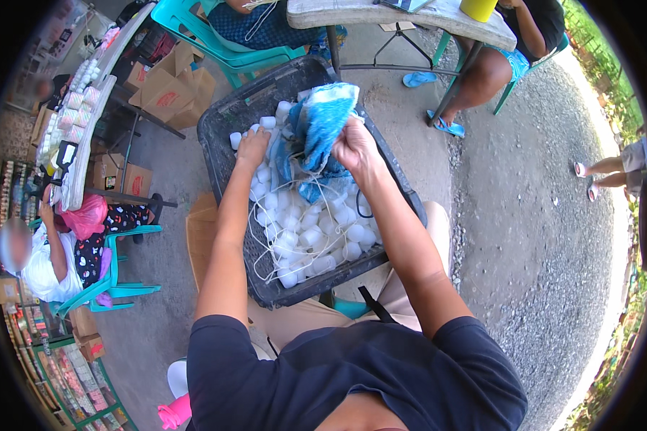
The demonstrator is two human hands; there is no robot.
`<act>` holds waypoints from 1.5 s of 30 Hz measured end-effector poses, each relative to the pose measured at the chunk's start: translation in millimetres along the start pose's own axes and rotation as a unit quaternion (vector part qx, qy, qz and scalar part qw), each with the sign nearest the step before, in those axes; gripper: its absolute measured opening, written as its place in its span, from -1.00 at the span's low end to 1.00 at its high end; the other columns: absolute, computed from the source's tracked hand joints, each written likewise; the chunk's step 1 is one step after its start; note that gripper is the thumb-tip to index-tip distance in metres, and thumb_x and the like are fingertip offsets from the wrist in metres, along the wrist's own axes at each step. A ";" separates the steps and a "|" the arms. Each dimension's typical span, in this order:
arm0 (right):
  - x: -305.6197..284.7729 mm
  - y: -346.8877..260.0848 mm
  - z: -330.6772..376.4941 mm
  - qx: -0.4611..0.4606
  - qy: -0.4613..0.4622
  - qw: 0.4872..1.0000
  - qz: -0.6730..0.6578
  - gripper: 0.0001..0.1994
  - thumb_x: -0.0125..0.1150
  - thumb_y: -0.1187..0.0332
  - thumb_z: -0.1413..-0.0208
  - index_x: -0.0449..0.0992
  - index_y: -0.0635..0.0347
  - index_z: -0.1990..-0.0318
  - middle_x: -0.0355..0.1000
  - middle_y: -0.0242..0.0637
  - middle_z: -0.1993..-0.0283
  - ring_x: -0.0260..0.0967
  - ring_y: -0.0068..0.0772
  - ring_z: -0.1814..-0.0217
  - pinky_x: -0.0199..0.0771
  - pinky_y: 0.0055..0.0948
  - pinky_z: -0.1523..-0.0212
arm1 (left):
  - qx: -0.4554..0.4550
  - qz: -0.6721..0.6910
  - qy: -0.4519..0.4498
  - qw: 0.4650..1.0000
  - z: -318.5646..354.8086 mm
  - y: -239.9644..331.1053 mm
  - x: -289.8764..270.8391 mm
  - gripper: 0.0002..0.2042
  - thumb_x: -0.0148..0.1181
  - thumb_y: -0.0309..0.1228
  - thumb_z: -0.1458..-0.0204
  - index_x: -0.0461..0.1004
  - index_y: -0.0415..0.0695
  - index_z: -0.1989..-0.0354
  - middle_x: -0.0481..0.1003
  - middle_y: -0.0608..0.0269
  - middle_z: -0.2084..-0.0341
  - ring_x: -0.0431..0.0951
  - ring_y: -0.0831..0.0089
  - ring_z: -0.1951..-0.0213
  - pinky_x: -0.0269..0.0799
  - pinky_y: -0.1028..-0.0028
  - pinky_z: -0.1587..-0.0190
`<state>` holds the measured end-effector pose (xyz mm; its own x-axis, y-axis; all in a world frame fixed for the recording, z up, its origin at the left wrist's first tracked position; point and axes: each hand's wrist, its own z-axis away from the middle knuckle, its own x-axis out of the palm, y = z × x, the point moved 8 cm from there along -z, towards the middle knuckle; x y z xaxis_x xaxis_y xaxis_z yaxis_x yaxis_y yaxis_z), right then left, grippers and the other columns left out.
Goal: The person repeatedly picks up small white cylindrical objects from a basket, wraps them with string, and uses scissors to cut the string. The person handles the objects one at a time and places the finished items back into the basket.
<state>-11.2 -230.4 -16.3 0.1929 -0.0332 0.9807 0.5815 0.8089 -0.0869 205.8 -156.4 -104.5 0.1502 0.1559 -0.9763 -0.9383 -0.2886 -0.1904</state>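
Note:
A black plastic crate (292, 294) sits at my lap, holding many small white cylindrical pieces (287, 241). Loops of thin white string (255, 237) lie across them. In the crate's far right part, my right hand (356, 147) is closed on a blue and white cloth (323, 118), lifting part of it above the pieces. My left hand (252, 147) reaches down among white pieces at the crate's left side. Its fingertips are partly hidden, and I cannot make out whether it grips one.
Ahead stands a white-topped table (402, 16) with people seated on green chairs. Cardboard boxes (169, 86) lie left of the crate. Further left, a person sits on a green chair (115, 287) at a long table (97, 118) with white pieces. Gravel (532, 215) stretches to the right.

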 end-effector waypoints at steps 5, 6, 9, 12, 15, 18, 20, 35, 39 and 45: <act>26.9 -13.1 10.6 -0.066 -0.084 0.936 0.336 -0.77 0.05 0.52 -0.01 0.46 0.35 0.14 0.47 -0.20 0.20 0.45 -0.41 0.19 0.49 -0.39 0.12 | -0.072 0.321 0.131 0.935 30.5 -7.3 -55.5 -0.50 0.32 -0.51 0.14 0.39 -0.14 -0.07 0.44 -0.03 0.11 0.49 0.12 0.11 0.43 0.30 0.04; 27.5 -16.1 10.6 -0.093 -0.107 0.878 0.456 -0.73 0.03 0.53 0.01 0.46 0.36 0.12 0.47 -0.20 0.19 0.44 -0.40 0.16 0.46 -0.39 0.08 | -0.037 0.422 0.190 0.886 37.8 10.1 -83.8 -0.55 0.30 -0.57 0.14 0.43 -0.18 -0.02 0.49 0.10 0.26 0.53 0.32 0.22 0.44 0.43 0.13; 25.9 14.4 20.5 -0.119 -0.133 0.749 0.638 -0.66 -0.04 0.59 0.07 0.49 0.34 0.09 0.48 -0.26 0.14 0.38 -0.43 0.10 0.35 -0.45 -0.01 | -0.001 0.547 0.195 0.814 75.1 62.3 -146.1 -0.55 0.26 -0.66 0.16 0.41 -0.19 0.01 0.48 0.21 0.28 0.50 0.50 0.27 0.44 0.52 0.20; 52.1 32.8 29.4 -0.225 -0.213 0.683 0.661 -0.75 -0.01 0.49 -0.03 0.51 0.33 0.15 0.52 -0.14 0.22 0.43 -0.37 0.14 0.39 -0.37 0.06 | 0.017 0.526 0.333 0.783 112.3 72.3 -176.9 -0.64 0.24 -0.70 0.19 0.40 -0.23 0.15 0.50 0.23 0.29 0.52 0.49 0.34 0.46 0.52 0.28; 53.3 31.2 34.1 -0.215 -0.200 0.773 0.562 -0.79 -0.03 0.52 -0.07 0.56 0.29 0.23 0.54 -0.29 0.28 0.43 -0.51 0.21 0.44 -0.42 0.14 | -0.016 0.504 0.390 0.770 138.9 81.0 -185.2 -0.67 0.20 -0.72 0.15 0.40 -0.24 0.16 0.50 0.21 0.26 0.52 0.47 0.29 0.48 0.49 0.23; 46.6 28.3 31.7 -0.145 -0.183 0.827 0.511 -0.82 -0.01 0.57 -0.07 0.57 0.27 0.32 0.52 -0.39 0.34 0.40 -0.64 0.30 0.45 -0.51 0.26 | -0.023 0.573 0.382 0.725 147.4 87.1 -180.8 -0.69 0.08 -0.78 0.09 0.40 -0.27 0.13 0.45 0.17 0.17 0.48 0.43 0.12 0.47 0.46 0.11; 50.7 21.0 36.1 -0.187 -0.166 0.798 0.548 -0.83 -0.01 0.57 -0.06 0.56 0.26 0.36 0.51 -0.40 0.36 0.38 -0.65 0.32 0.44 -0.50 0.30 | 0.019 0.587 0.400 0.704 151.1 95.6 -180.7 -0.69 0.09 -0.78 0.09 0.40 -0.27 0.13 0.44 0.17 0.16 0.47 0.42 0.08 0.46 0.46 0.06; 58.9 20.7 53.3 -0.109 -0.220 0.828 0.505 -0.68 0.18 0.46 -0.06 0.45 0.26 0.00 0.46 -0.31 0.11 0.42 -0.51 0.13 0.47 -0.47 0.13 | 0.051 0.901 0.209 0.377 143.2 91.8 -145.1 -0.65 0.04 -0.08 -0.17 0.33 -0.09 0.05 0.46 0.18 0.10 0.48 0.46 0.15 0.43 0.40 0.06; 76.3 57.7 74.0 -0.140 -0.298 0.710 0.623 -0.61 0.16 0.58 0.08 0.45 0.35 0.00 0.47 -0.34 0.09 0.34 -0.52 0.01 0.32 -0.49 -0.05 | -0.101 0.835 0.247 0.482 148.2 71.8 -126.6 -0.68 0.05 -0.15 -0.19 0.39 -0.18 0.14 0.48 0.26 0.29 0.48 0.50 0.29 0.45 0.47 0.18; 53.4 52.1 53.5 -0.232 -0.207 0.719 0.622 -0.81 -0.02 0.43 -0.11 0.47 0.32 0.21 0.48 -0.12 0.25 0.41 -0.38 0.18 0.39 -0.34 0.13 | -0.095 0.512 0.474 0.711 167.6 79.4 -169.9 -0.73 0.06 -0.35 -0.21 0.39 -0.25 0.01 0.42 0.20 0.39 0.45 0.45 0.33 0.44 0.49 0.22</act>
<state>-12.9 -158.7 40.9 0.5952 0.8018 0.0532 0.3823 -0.2243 -0.8964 53.7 -47.5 63.5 -0.3543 -0.9070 -0.2278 -0.6619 0.0711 0.7462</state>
